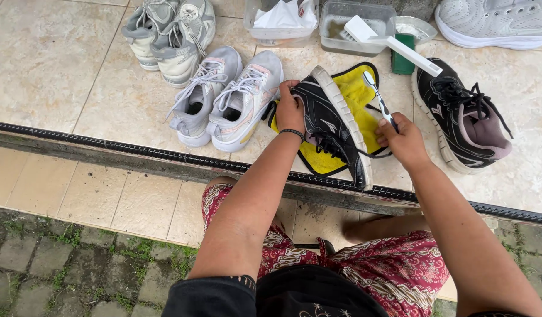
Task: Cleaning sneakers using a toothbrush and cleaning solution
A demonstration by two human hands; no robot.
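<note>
Left hand gripping a black sneaker tipped on its side over a yellow cloth; right hand pinching a small toothbrush beside its white sole; second black sneaker nearby on tiled floor.

We look down on an outdoor floor in soft, even daylight with no hard shadows. Beyond our left hand and right hand, and out to either side of them, lies a raised platform of large beige tiles, glossy and faintly mottled, with thin grey joints. Just on the near side of the hands, a black ribbed strip runs along the platform's edge, slanting from the left down to the right. Nearer to us than the strip sits a lower step of paler, duller tiles. Well to the left of and below the left hand, grey paving stones begin, with grass in their gaps.
</note>
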